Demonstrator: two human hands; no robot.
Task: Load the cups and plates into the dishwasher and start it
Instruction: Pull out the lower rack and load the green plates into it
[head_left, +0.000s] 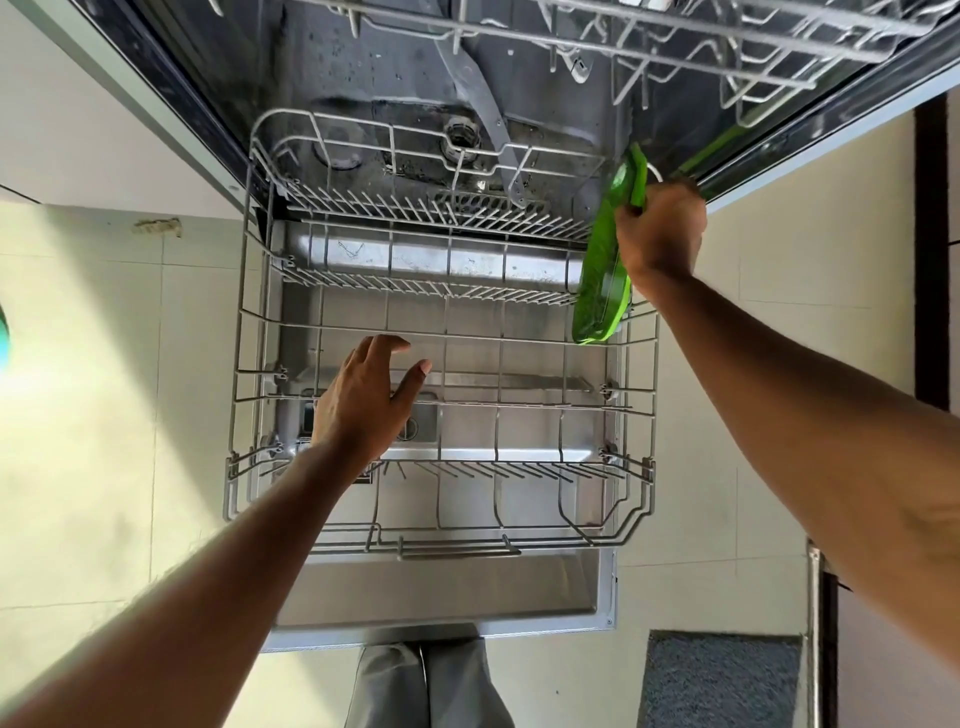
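Left forearm: your left forearm (197, 582) lies nearest, coming in low beside the open dishwasher door (441, 592).
Left fingers: they are straight and spread and hold nothing. Your left hand (363, 400) hovers over the middle of the lower rack (441, 540); I cannot tell whether it touches the wires.
Right fingers: they are curled around the upper rim of the green plate (605, 270), which your right hand (660, 228) grips from the outer side.
Plate: it stands on edge and tilted at the rack's far right side, with its lower rim down by the side wires, at the end of a row of tines (431, 286).
Risk, seating: the plate does not look settled between tines. If you let go here, it may tip flat or slump against the side wall.
Risk, slip: you hold only the rim. If it slides, the plate drops onto wire or the steel door.
Risk, clearance: the upper rack (675, 31) hangs just above your right hand. Lift too high and your knuckles or the plate will strike it.
Risk, rack: it sits pulled out over the door, so a push from your left hand could roll it mid-placement.
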